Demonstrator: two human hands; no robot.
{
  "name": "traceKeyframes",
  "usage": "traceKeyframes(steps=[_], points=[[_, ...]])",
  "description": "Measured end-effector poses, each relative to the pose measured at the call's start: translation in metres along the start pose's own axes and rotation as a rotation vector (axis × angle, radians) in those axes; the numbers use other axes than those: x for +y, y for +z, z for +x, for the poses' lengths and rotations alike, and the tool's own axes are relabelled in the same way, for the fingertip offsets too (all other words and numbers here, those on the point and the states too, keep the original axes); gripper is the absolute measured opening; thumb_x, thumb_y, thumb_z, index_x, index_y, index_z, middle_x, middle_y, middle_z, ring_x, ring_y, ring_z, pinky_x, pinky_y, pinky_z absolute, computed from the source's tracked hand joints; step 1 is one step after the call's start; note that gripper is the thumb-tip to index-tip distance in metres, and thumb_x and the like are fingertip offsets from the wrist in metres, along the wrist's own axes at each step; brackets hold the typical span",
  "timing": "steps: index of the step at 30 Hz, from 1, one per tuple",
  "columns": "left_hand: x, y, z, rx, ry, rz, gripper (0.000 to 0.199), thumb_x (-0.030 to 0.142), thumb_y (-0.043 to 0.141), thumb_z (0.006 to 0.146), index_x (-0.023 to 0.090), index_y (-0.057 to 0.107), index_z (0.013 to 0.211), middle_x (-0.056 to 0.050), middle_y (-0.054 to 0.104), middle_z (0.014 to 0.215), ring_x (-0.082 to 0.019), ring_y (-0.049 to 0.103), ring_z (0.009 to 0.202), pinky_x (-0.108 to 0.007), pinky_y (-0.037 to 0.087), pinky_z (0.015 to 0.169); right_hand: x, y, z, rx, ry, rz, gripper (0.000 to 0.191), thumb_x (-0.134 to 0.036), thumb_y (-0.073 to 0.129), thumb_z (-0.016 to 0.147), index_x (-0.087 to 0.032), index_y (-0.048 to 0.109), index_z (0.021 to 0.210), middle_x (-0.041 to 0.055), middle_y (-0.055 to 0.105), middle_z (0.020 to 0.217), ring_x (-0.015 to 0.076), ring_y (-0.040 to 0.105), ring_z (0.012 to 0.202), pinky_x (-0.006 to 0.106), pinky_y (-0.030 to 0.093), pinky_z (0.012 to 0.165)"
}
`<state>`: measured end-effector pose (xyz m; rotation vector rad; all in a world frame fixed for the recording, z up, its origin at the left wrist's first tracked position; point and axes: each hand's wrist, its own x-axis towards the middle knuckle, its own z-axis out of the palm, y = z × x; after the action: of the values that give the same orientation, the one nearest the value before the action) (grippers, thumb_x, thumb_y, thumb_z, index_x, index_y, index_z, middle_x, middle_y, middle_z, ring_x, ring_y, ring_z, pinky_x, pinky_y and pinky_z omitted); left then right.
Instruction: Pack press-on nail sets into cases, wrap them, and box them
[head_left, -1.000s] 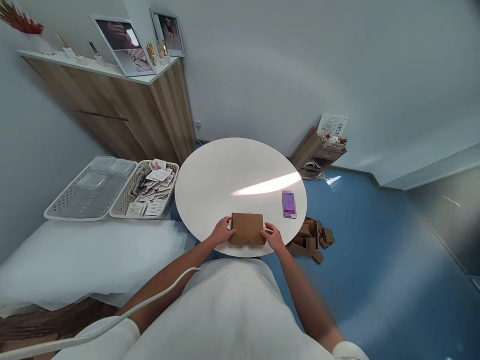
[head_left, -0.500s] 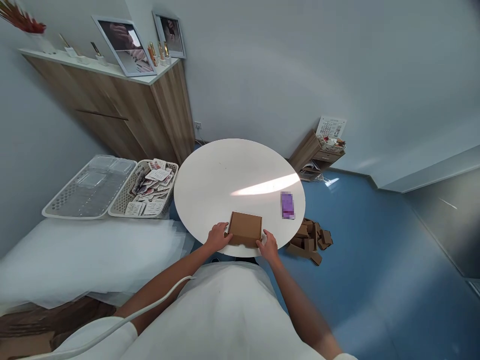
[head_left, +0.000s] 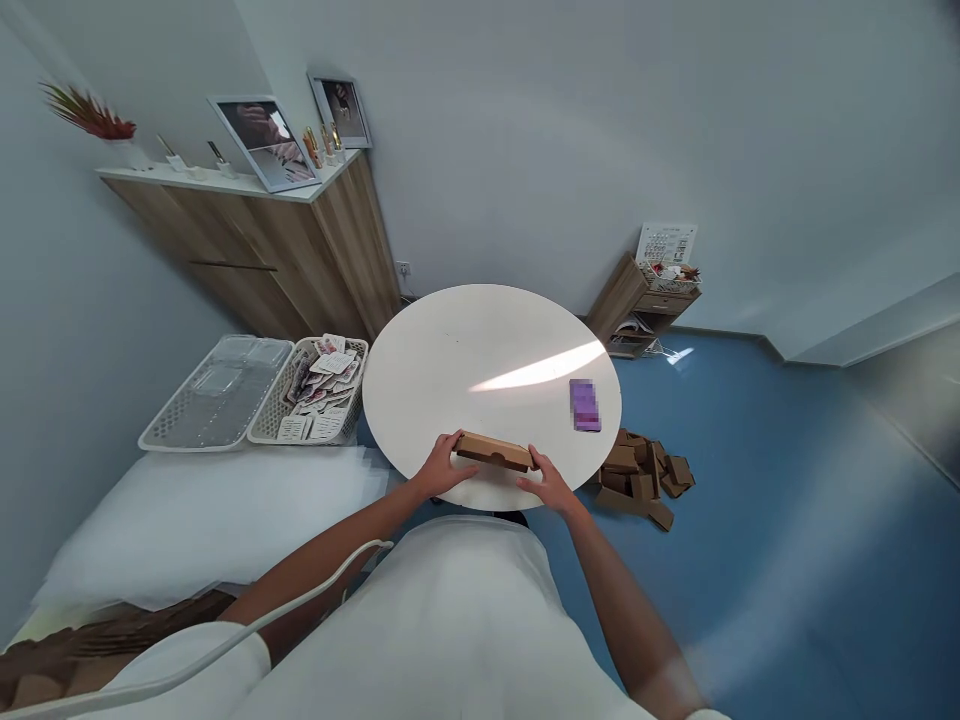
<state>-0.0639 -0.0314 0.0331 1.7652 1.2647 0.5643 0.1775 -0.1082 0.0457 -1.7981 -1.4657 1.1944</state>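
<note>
A small brown cardboard box (head_left: 495,452) is at the near part of the round white table (head_left: 420,350). It is tilted, so its narrow front side with a small notch faces me. My left hand (head_left: 444,470) grips its left end, the fingers behind the corner and the thumb stretched out below the front side. On the right end, my right hand (head_left: 547,482) has its fingers at the corner, with the thumb pointing inward below. The box's far side is hidden.
A blurred-out purple thing (head_left: 585,405) lies on the table's right side. Brown cardboard boxes (head_left: 641,478) are heaped on the floor to the right. At left stand a white basket of cards (head_left: 356,400) and a lidded basket (head_left: 214,390). A white cable (head_left: 315,592) crosses my left arm.
The box has turned from lying with its top face up to tilted with its narrow side toward me. Both hands have moved to its end corners. The view has shifted slightly.
</note>
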Motion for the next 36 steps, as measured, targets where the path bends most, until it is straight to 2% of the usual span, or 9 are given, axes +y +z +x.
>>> traceKeyframes(steps=[4,8,13,17,21,26,30,33,36], points=[[0.003,-0.007,0.008,-0.063,-0.011,0.065,0.049,0.047,0.049,0.075,0.018,0.049,0.114,-0.007,0.049,0.096,-0.020,0.049,0.092,-0.035,0.041,0.084,-0.011,-0.009,0.009,0.008,0.014,-0.007,0.065,-0.057,0.040,0.077,-0.021,0.037,0.131,0.0064,0.052,0.111,0.0204,0.047,0.106,0.033,0.035,0.093],[-0.001,-0.005,0.017,-0.102,-0.023,0.118,0.029,0.037,0.037,0.083,0.018,0.055,0.095,-0.005,0.050,0.083,-0.019,0.051,0.081,-0.033,0.043,0.076,-0.013,-0.005,0.023,0.056,0.042,-0.036,0.057,-0.056,0.029,0.083,-0.023,0.042,0.127,0.0069,0.052,0.115,0.0199,0.043,0.114,0.034,0.030,0.098],[-0.004,0.003,0.023,-0.041,-0.041,0.184,0.031,0.032,0.039,0.082,0.014,0.053,0.103,-0.008,0.050,0.087,-0.020,0.052,0.080,-0.033,0.042,0.076,-0.012,-0.005,0.032,0.058,0.091,-0.091,0.065,-0.057,0.026,0.083,-0.014,0.040,0.129,0.0123,0.052,0.116,0.0213,0.041,0.116,0.035,0.028,0.098],[-0.002,0.005,0.026,0.019,-0.051,0.208,0.041,0.031,0.041,0.081,0.012,0.046,0.118,-0.009,0.047,0.095,-0.019,0.051,0.081,-0.033,0.043,0.076,-0.018,-0.011,0.035,0.069,0.098,-0.048,0.060,-0.059,0.032,0.079,-0.018,0.053,0.118,0.0096,0.054,0.117,0.0221,0.043,0.113,0.034,0.030,0.094],[0.000,0.004,0.027,0.037,-0.036,0.193,0.046,0.028,0.041,0.081,0.013,0.041,0.124,-0.008,0.047,0.094,-0.018,0.050,0.078,-0.032,0.043,0.075,-0.026,-0.015,0.039,0.078,0.130,0.089,0.052,-0.063,0.040,0.073,-0.019,0.064,0.088,0.0045,0.062,0.084,0.0189,0.054,0.081,0.029,0.040,0.072],[0.001,0.000,0.025,0.019,-0.013,0.110,0.049,0.034,0.043,0.081,0.014,0.041,0.126,-0.008,0.050,0.097,-0.015,0.052,0.072,-0.030,0.042,0.075,-0.026,-0.015,0.040,0.067,0.169,0.207,0.048,-0.063,0.042,0.071,-0.018,0.053,0.059,-0.0026,0.043,0.055,0.0094,0.036,0.051,0.024,0.030,0.051],[0.007,-0.007,0.027,0.013,-0.042,0.089,0.047,0.048,0.028,0.086,0.017,0.060,0.101,-0.006,0.055,0.086,-0.017,0.054,0.078,-0.029,0.041,0.075,-0.023,-0.015,0.039,0.060,0.164,0.235,0.046,-0.061,0.044,0.070,-0.017,0.056,0.064,-0.0033,0.040,0.055,0.0089,0.033,0.051,0.023,0.028,0.050],[0.012,-0.012,0.031,0.003,-0.086,0.163,0.057,0.050,0.019,0.086,0.017,0.064,0.072,-0.007,0.058,0.077,-0.020,0.055,0.077,-0.029,0.041,0.070,-0.022,-0.015,0.038,0.059,0.167,0.261,0.048,-0.059,0.044,0.072,-0.016,0.063,0.084,-0.0026,0.045,0.058,0.0092,0.035,0.052,0.023,0.031,0.051],[0.014,-0.015,0.037,-0.022,-0.126,0.189,0.050,0.047,0.026,0.085,0.017,0.065,0.073,-0.008,0.063,0.087,-0.021,0.056,0.084,-0.028,0.040,0.071,-0.021,-0.015,0.037,0.067,0.168,0.269,0.051,-0.054,0.046,0.073,-0.016,0.061,0.104,-0.0003,0.052,0.067,0.0091,0.037,0.053,0.024,0.034,0.053]])
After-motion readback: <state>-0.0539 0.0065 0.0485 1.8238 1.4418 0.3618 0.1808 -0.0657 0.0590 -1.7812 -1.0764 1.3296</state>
